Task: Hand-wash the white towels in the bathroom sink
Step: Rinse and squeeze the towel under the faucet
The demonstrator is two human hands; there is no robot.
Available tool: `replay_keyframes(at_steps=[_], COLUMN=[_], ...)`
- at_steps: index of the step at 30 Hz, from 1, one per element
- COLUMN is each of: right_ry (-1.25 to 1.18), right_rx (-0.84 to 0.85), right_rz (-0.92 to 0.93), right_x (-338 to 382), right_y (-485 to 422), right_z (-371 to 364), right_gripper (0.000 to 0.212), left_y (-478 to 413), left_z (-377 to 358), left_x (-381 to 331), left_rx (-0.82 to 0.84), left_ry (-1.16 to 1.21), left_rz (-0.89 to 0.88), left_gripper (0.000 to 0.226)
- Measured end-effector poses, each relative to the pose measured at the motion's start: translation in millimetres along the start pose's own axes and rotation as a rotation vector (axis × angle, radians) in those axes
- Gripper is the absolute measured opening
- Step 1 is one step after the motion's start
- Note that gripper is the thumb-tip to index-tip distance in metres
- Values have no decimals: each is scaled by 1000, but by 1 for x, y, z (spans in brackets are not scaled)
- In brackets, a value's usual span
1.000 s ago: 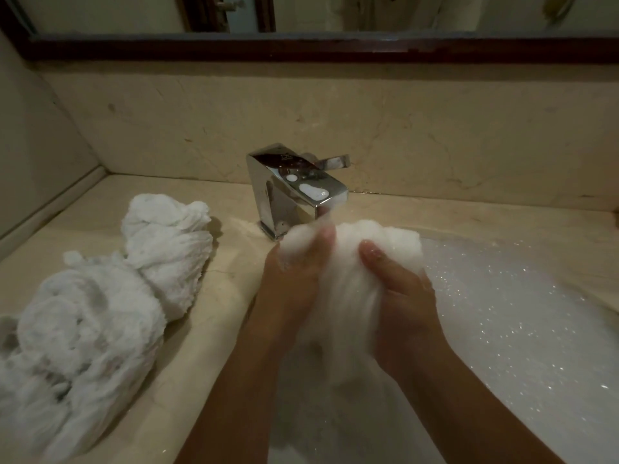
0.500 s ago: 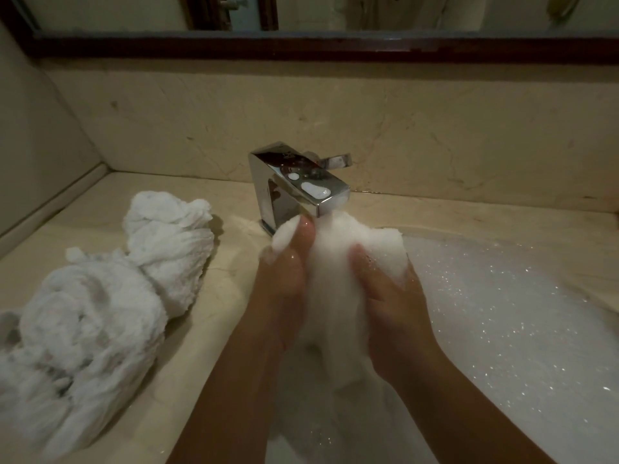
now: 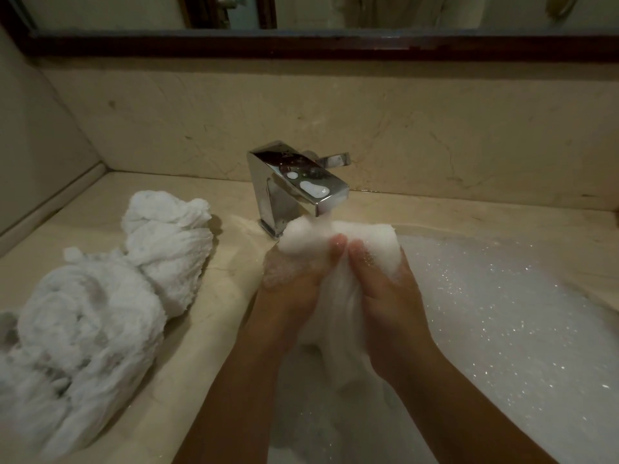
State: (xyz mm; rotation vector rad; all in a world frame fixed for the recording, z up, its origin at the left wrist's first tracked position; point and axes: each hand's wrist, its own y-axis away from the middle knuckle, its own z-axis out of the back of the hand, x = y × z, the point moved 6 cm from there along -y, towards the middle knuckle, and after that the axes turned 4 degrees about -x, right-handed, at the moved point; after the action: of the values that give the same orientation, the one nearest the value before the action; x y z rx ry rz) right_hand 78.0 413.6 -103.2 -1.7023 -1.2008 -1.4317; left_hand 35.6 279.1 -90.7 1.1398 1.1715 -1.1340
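Observation:
A wet, soapy white towel is bunched upright between both hands, just under the spout of the chrome faucet. My left hand grips its left side, foam over the knuckles. My right hand grips its right side. The two thumbs lie side by side on the front of the towel. The towel's lower end hangs into the sink, which is filled with white suds. Whether water runs from the spout is unclear.
A heap of twisted white towels lies on the beige marble counter to the left of the sink. A marble backsplash and a dark-framed mirror rise behind the faucet. A wall closes the left side.
My hands have come closer together on the towel, so the thumbs now meet. The bunched top has shifted a little up toward the spout.

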Motion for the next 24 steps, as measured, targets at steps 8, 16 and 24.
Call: replay_keyframes(at_steps=[8, 16, 24], right_ry=[39, 22, 100], right_rx=[-39, -18, -5], right_rz=[-62, 18, 105], right_x=[-4, 2, 5], right_y=[-2, 7, 8], right_z=[0, -4, -8], right_gripper=[39, 40, 29], left_y=[-8, -4, -5], left_z=[13, 0, 3], left_x=[9, -2, -5], left_rx=[-144, -55, -78], left_ry=[141, 125, 4], left_rz=[43, -76, -169], left_gripper=[8, 57, 42])
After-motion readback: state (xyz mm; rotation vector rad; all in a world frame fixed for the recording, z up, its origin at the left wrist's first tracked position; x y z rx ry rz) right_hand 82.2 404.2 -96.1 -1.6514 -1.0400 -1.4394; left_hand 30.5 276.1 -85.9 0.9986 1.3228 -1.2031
